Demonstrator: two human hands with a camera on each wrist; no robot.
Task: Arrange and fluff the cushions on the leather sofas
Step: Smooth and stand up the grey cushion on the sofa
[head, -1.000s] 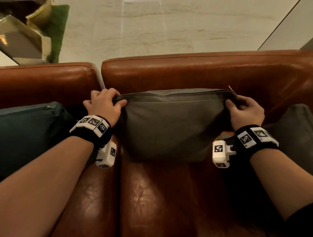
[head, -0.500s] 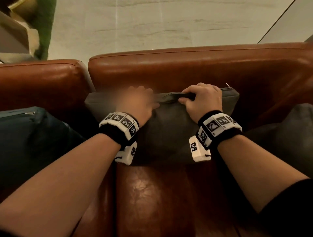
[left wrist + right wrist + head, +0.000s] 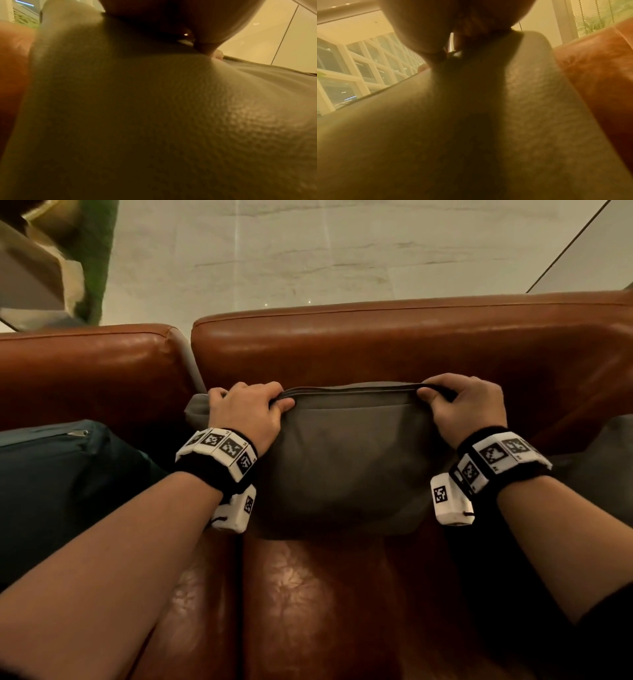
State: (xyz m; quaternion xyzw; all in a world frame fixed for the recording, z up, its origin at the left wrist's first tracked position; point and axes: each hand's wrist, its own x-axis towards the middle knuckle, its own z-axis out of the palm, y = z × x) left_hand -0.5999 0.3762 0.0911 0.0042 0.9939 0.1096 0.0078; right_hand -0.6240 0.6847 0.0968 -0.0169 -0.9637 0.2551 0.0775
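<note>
Against the glossy brown leather sofa [image 3: 394,350] backrest, at 12 o'clock from the head view, a grey cushion [image 3: 346,470] stands upright, soft, pebbled weave, bulging below its top seam. Left hand [image 3: 245,414] pinches that seam at 10 o'clock; right hand [image 3: 467,409] grips it at 2 o'clock, fingers curled. Dark teal zippered cushion [image 3: 58,474] at 9 o'clock.

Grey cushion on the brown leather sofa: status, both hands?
Left hand and right hand each grip the top seam of the grey fabric cushion. Cushion upright against the brown leather sofa back. Nothing obstructing.
</note>
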